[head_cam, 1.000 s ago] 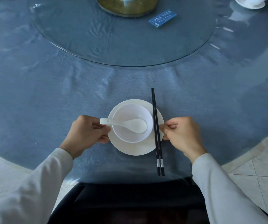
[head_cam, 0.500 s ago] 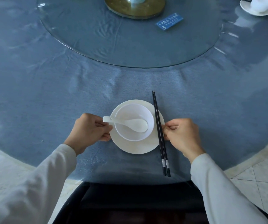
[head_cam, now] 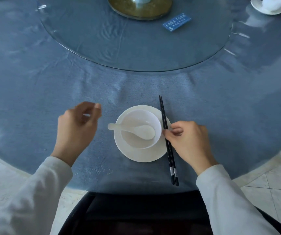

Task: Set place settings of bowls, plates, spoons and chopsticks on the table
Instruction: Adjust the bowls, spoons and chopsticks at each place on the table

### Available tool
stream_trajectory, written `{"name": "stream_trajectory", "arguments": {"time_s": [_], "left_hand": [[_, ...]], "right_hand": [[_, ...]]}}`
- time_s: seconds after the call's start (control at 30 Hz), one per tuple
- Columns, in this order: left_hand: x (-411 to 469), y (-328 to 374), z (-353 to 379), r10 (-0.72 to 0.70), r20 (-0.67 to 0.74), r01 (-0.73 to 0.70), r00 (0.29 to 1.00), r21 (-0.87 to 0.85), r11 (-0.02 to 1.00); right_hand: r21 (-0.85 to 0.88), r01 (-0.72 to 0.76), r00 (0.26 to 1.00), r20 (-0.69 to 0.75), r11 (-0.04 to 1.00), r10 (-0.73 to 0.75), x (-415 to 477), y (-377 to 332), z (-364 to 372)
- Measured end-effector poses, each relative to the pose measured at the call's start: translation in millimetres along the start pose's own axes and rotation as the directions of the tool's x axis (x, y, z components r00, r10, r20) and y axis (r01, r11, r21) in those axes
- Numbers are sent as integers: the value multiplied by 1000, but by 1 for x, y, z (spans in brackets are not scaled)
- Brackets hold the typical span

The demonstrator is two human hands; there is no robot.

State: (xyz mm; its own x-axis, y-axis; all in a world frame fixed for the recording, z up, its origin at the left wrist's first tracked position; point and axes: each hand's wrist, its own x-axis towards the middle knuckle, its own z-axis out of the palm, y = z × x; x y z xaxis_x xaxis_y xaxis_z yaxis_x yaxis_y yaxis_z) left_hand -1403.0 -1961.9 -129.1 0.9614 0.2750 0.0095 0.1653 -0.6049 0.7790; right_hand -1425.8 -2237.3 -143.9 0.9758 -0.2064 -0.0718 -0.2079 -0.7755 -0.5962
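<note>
Basically one setting is assembled near the desk (head_cam: pixel 34 78) front edge: white bowl (head_cam: pixel 153 119) sits on the white plate (head_cam: pixel 141 155), off-centre toward the plate's far side, and the white spoon (head_cam: pixel 140 132) lies in the bowl with its handle poking out over the left rim. Black chopsticks (head_cam: pixel 166 131) lie as a pair, touching each other, across the plate's right rim, tips pointing to the desk centre, banded ends close to the near edge. Right hand (head_cam: pixel 189 141) has its grip pinched lightly on the chopsticks about mid-length, fingertips (head_cam: pixel 167 133) just beside the bowl wall. Left hand (head_cam: pixel 76 126) hangs above the cloth left of the plate, grip released, nothing in it, blurred. Step in hand looks like the final squaring of the chopsticks. To do it well: nudge, don't lift; keep both sticks parallel and ends flush; slide them off the rim if they're meant to lie flat beside the plate; keep knuckles clear of the bowl so it doesn't skid on the plate. Edge risk: the banded ends are near the desk edge above the dark chair (head_cam: pixel 136 211), so any pull toward the body could tip them off. Room: bare cloth is wide open left and right; glass turntable (head_cam: pixel 85 39) edge is well apart up front; blue card (head_cam: pixel 176 22) and another cup and saucer (head_cam: pixel 268 7) are far off.
</note>
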Motion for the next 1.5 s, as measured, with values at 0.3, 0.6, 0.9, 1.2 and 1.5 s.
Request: {"name": "stream_trajectory", "arguments": {"time_s": [0.3,0.6,0.9,1.2,1.5], "left_hand": [[-12,47,30,271,587,-465,763,209,860],[-16,37,40,287,602,-480,745,186,857],[-18,37,39,290,588,-475,755,186,860],[-18,38,38,298,584,-482,755,186,856],[-18,36,39,313,588,-504,746,192,842]], "right_hand": [[-136,-24,999,23,990,27,-1,-6,8],[-47,-86,996,31,995,87,-4,-14,12],[-51,-43,998,40,998,45,-6,-16,15],[-39,-25,999,34,999,26,-7,-16,15],[-40,-43,997,55,998,45,-9,-20,12]]}}
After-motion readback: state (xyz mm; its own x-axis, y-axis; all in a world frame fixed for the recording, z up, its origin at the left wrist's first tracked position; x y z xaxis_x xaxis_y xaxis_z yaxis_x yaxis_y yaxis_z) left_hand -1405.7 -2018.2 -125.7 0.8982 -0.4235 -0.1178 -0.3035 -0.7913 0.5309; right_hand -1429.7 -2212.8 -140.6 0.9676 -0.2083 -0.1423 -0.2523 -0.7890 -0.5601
